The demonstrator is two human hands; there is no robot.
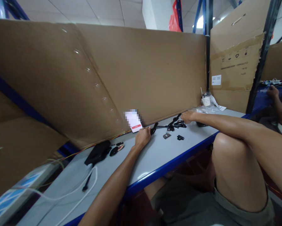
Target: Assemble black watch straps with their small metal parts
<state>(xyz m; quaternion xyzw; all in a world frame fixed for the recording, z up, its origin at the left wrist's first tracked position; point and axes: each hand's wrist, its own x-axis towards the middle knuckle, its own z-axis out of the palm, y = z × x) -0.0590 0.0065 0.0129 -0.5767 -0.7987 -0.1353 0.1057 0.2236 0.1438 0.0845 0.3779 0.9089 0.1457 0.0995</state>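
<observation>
Two hands: left hand [143, 138], right hand [188, 116]; one cup [206, 100], one pouch [97, 153]

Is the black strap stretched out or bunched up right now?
Stretched out: the black strap lies along the table, one end gripped by the left hand, the other under the right hand.

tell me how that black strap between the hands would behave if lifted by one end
The black strap probably flops and dangles: it lies flat and kinked on the table from the left hand to the right hand. It looks thin, so likely light. It seems unlikely to roll.
</observation>
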